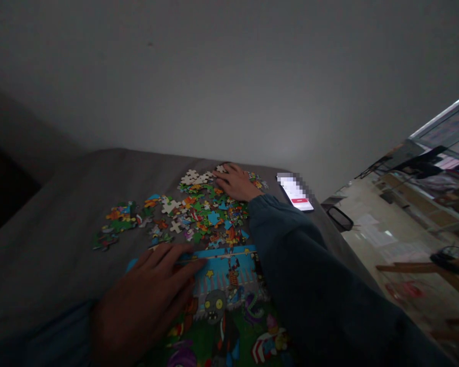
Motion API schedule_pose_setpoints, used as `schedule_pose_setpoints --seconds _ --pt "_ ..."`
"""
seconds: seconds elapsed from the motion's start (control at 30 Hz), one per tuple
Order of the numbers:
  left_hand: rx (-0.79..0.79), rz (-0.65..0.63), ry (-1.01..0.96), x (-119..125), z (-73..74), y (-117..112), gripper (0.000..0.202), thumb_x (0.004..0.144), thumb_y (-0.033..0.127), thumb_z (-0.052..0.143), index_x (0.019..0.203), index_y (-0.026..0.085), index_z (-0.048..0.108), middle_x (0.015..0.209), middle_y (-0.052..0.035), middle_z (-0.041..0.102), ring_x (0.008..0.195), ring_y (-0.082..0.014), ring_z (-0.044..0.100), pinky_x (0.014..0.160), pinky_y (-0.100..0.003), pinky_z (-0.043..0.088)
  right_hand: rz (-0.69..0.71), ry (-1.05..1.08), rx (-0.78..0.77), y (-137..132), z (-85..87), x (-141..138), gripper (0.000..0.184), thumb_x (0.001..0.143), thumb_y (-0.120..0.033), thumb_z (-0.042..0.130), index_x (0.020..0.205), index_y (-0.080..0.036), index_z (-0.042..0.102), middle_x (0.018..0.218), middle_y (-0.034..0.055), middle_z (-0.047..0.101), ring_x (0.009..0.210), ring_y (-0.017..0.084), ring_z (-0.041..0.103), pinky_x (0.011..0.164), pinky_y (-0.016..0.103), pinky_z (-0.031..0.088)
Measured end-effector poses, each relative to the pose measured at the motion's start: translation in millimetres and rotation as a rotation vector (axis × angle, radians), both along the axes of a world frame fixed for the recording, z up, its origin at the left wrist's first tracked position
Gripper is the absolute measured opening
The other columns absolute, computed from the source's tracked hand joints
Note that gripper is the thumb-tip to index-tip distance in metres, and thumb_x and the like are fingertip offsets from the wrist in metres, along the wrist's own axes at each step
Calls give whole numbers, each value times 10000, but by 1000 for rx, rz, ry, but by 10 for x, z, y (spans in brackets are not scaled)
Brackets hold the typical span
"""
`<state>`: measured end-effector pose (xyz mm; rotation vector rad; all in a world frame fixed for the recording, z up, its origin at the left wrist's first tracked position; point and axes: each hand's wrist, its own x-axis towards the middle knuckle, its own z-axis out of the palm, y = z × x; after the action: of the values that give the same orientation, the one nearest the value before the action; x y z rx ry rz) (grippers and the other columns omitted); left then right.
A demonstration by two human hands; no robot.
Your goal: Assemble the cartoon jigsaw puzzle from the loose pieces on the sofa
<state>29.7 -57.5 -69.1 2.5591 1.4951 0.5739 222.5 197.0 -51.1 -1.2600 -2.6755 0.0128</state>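
We spread both bare hands across a jigsaw puzzle on a grey cloth-covered surface [49, 244]. Our left hand [145, 300] lies flat, its fingers [176, 259] extended and released, their tips on the blue upper edge of an assembled section of cartoon picture [222, 311], where a grey zombie face sits just below and beyond the fingertips. Whether those fingers pin a single piece we cannot tell.

Our right hand [235, 183], in a dark teal sleeve [290, 250], rests at the far side of a scatter of loose pieces [204, 216], its fingers [225, 172] gently curved, not clenched; any grasp is hidden beneath them. Cream pieces [191, 178] lie just left of those fingertips, and a small joined cluster [118, 219] sits well left of them. A smartphone [296, 196] lies just beyond the right hand's little-finger side, with dark-framed glasses [340, 218] farther along the edge.
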Motion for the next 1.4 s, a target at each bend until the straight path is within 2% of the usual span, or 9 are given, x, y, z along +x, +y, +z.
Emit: schedule_pose_setpoints --seconds 0.17,0.37,0.53,0.63,0.83,0.93,1.07,1.2,1.4 --pt "-7 -13 -15 -14 -16 7 337 936 241 541 1243 328 650 1243 -54 650 1125 -298 599 890 -487 547 6 81 8 31 90 13 382 1009 -305 498 1376 -257 593 1432 68 582 1377 303 420 1122 559 304" --pt "6 4 -17 -10 -36 2 338 949 249 515 1245 346 646 1236 -41 649 1128 -283 594 903 -471 532 -17 226 -28 87 249 66 386 1058 -381 358 1163 -233 698 1212 40 713 1118 184 624 977 362 455" --pt "16 7 -23 -6 -30 -4 321 963 258 478 1223 330 653 1220 -49 653 1108 -287 606 888 -484 531 -138 254 44 78 237 109 319 1004 -395 461 979 -199 711 1064 91 723 1083 289 588 976 495 420" --pt "32 -1 -23 -8 -27 2 321 968 262 469 1222 325 654 1229 -52 651 1123 -294 603 895 -488 523 -159 254 116 29 184 68 244 964 -341 534 1065 -199 705 1284 136 630 1229 340 477 1017 531 376" --pt "46 -14 -29 -9 -9 8 325 972 264 468 1234 326 650 1235 -47 657 1115 -269 605 896 -434 516 147 56 48 -96 46 -100 442 996 -214 450 1428 -278 516 1519 39 488 1362 290 374 1056 510 356" --pt "52 -11 -24 -9 -15 3 325 959 250 479 1221 327 656 1237 -45 656 1123 -272 601 901 -431 518 177 -11 -2 -104 15 -126 455 1016 -180 404 1451 -282 489 1487 24 529 1322 278 421 1034 497 368" --pt "58 -16 -19 -10 -39 3 323 961 265 484 1229 329 654 1234 -46 653 1117 -286 599 889 -444 527 130 14 28 -88 40 -109 341 1017 -278 499 1344 -256 594 1384 66 608 1244 292 483 1007 483 381" --pt "71 -14 -30 -10 -39 7 321 979 268 463 1231 333 651 1235 -42 652 1124 -280 594 891 -439 525 135 95 22 -93 60 -115 340 992 -239 563 1328 -199 596 1299 83 656 1197 243 538 1026 408 399" --pt "40 -16 -22 0 -11 8 330 958 245 493 1241 325 643 1221 -48 652 1115 -287 604 901 -464 522 73 160 40 -37 123 -73 329 1033 -174 408 1286 -181 618 1219 75 697 1095 193 609 992 363 438"
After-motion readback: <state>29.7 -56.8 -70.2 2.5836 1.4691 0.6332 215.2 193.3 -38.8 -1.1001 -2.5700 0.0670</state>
